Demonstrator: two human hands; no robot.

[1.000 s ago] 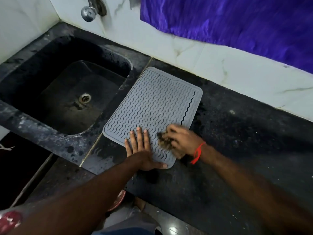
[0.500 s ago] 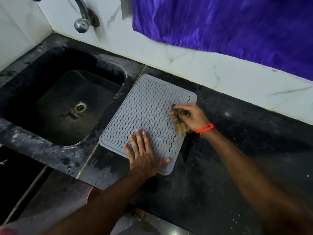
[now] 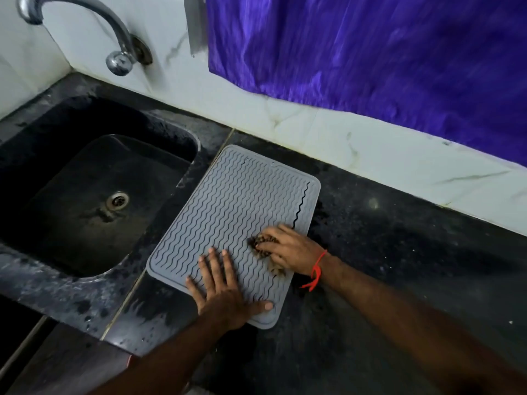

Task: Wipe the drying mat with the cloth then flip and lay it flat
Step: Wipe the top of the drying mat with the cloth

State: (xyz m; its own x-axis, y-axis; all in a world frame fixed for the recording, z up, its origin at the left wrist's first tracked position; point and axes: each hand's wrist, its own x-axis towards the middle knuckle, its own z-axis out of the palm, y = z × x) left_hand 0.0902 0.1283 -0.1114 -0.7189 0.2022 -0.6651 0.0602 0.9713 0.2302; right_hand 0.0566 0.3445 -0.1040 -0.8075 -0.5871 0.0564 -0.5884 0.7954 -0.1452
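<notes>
Grey ribbed silicone, a rectangular drying mat (image 3: 236,218) with wavy ridges, lies flat on the black speckled stone tabletop (image 3: 399,252), just right of the dark sunken sink (image 3: 94,195). The right hand (image 3: 291,249) has its grip pressed together around a crumpled brown cloth (image 3: 263,245), holding it down on the mat's near right part (a red thread (image 3: 315,273) circles that wrist). Left of and nearer than that grip, the left hand (image 3: 225,292) lies with fingers spread flat on the mat's near edge, thumb toward the corner. Beyond both hands, a chrome tap (image 3: 117,52) juts from the white marble wall, beside a purple curtain (image 3: 370,52).
</notes>
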